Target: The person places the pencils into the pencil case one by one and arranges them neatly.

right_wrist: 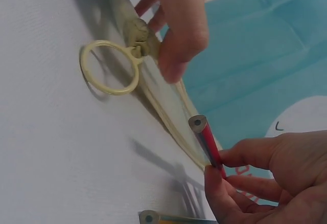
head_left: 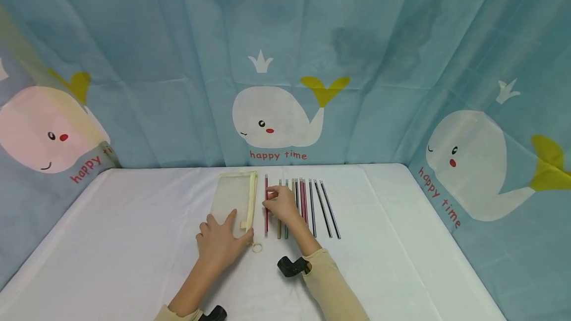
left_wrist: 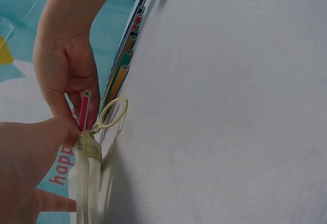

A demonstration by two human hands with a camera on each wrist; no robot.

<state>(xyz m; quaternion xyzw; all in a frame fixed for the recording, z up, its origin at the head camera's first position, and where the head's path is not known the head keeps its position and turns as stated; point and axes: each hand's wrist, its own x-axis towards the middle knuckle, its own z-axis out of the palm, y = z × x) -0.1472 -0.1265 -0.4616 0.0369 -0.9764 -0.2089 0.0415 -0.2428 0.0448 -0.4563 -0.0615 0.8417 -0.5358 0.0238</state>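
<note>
My right hand (head_left: pixel 283 206) pinches a red pencil (head_left: pixel 266 223) between thumb and fingertips. In the right wrist view the unsharpened-looking near end of that pencil (right_wrist: pixel 207 141) points towards the camera, with a shadow on the cloth beneath. To its left lies a flat, see-through cream zip pouch (head_left: pixel 229 193). My left hand (head_left: pixel 220 244) rests on the pouch's near part with its fingers spread, the thumb beside the zipper edge. A cream ring (left_wrist: pixel 113 113) hangs from the near end of the zipper, close to the left thumb.
A row of several pencils (head_left: pixel 313 212) in dark, red, green and yellow lies right of the right hand, partly covered by it. A white cloth covers the table (head_left: pixel 111 241). Blue curtains (head_left: pixel 178 113) printed with whales stand behind and at both sides.
</note>
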